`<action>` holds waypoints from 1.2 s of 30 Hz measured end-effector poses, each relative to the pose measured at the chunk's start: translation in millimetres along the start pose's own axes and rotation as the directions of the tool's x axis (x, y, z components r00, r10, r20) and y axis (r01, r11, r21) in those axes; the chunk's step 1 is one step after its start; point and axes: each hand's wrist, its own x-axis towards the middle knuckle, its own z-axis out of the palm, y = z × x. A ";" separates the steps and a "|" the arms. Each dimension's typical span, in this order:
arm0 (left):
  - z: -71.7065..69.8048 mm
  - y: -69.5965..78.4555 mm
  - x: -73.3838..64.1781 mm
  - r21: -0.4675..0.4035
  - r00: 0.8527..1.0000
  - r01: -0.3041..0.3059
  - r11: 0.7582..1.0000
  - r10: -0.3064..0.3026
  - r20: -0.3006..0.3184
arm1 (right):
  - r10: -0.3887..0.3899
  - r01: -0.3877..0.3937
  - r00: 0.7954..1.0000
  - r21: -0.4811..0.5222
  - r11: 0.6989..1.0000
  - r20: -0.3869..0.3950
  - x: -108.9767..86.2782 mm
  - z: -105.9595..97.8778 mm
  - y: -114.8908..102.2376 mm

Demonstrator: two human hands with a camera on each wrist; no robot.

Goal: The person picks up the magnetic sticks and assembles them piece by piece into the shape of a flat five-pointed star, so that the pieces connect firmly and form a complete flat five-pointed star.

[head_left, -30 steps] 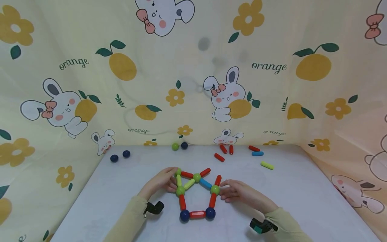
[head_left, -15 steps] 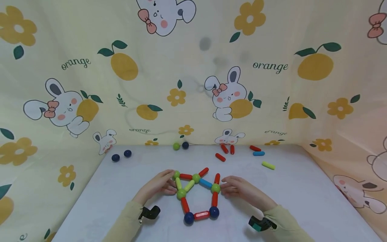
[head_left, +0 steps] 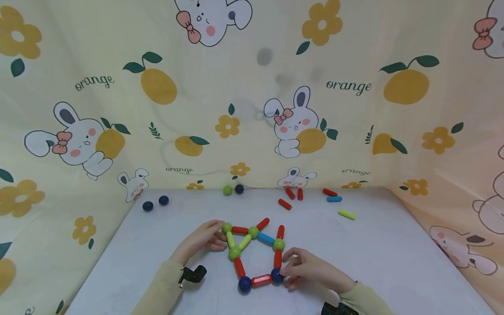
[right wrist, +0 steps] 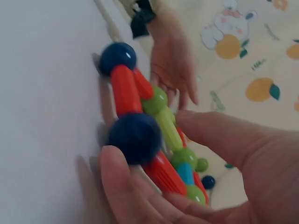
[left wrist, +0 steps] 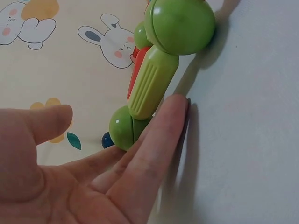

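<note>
A flat figure of coloured rods and balls lies on the white table. Its top left green ball (head_left: 227, 228) touches the fingertips of my left hand (head_left: 201, 239). In the left wrist view that hand's fingers (left wrist: 161, 140) stretch out under this ball and a lime rod (left wrist: 153, 83), the thumb apart from them. My right hand (head_left: 309, 269) is at the lower right dark blue ball (head_left: 277, 275). In the right wrist view one fingertip (right wrist: 114, 161) meets this blue ball (right wrist: 135, 138), while the thumb stays away from it. A red rod (head_left: 261, 280) joins it to another blue ball (head_left: 244, 284).
Two dark blue balls (head_left: 163, 200) lie at the back left. A green ball (head_left: 227, 190) and a blue ball (head_left: 239, 189) sit at the table's far edge. Loose red rods (head_left: 285, 204), a blue rod (head_left: 334, 199) and a lime rod (head_left: 347, 214) are at the back right.
The figure has turned slightly, its top left ball moving left and down along with my left hand. My right hand has come down from the right green ball to the lower right blue ball.
</note>
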 end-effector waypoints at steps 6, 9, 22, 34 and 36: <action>1.0 1.4 1.2 -0.017 1.000 0.019 1.000 -0.019 -0.012 | 0.014 -0.028 0.990 -0.099 0.995 -0.142 3.0 16.9 -4.0; 1.2 2.0 0.8 -0.022 1.000 0.016 1.000 -0.017 -0.016 | 0.011 -0.035 0.985 -0.137 0.990 -0.169 4.1 18.2 -5.3; -3.3 -7.0 -2.3 0.039 0.996 -0.034 0.999 0.037 -0.083 | -0.052 -0.018 0.943 -0.205 0.979 -0.329 12.8 -13.5 -10.3; 10.8 -17.1 -10.9 0.118 0.981 -0.149 0.982 0.162 -0.109 | -0.085 -0.001 0.902 -0.200 0.980 -0.424 30.9 -43.2 -6.4; 13.4 -17.5 -11.4 0.108 0.977 -0.161 0.981 0.173 -0.123 | -0.094 0.003 0.904 -0.213 0.977 -0.417 32.2 -44.7 -5.9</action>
